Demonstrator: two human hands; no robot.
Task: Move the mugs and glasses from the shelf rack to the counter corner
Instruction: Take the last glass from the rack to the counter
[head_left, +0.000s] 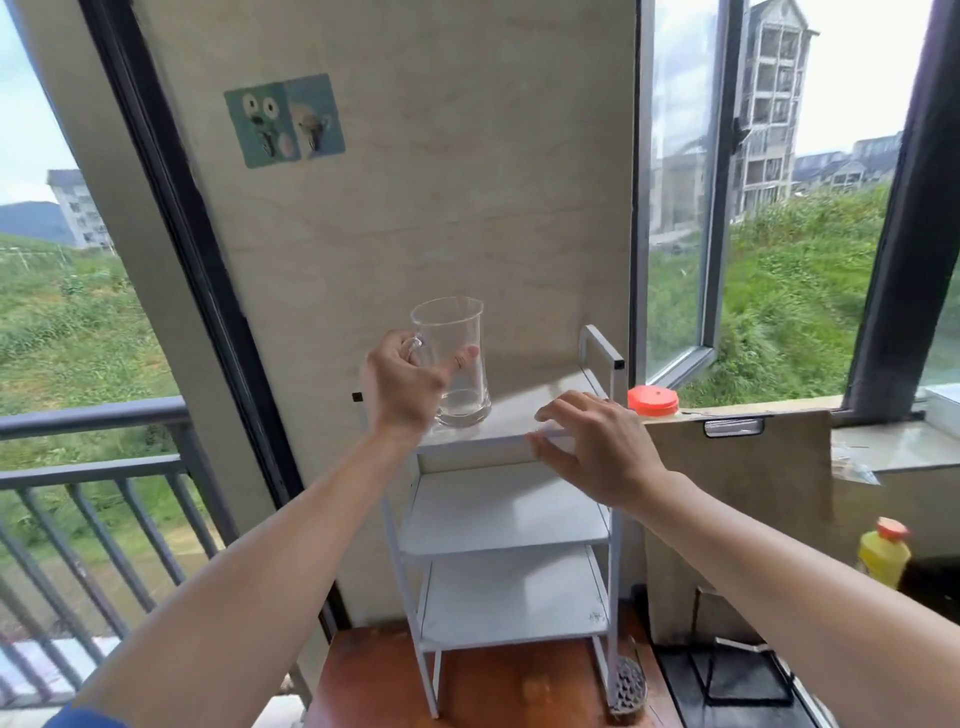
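On the top shelf of the white shelf rack (511, 512), at the frame's centre, our left hand (402, 387) is closed on the handle of the glass mug (454, 358). We should lift it straight, keeping it upright. Our right hand (592, 447), fingers apart, steadies the shelf edge. An orange-lidded jar (653, 401) stands just right.
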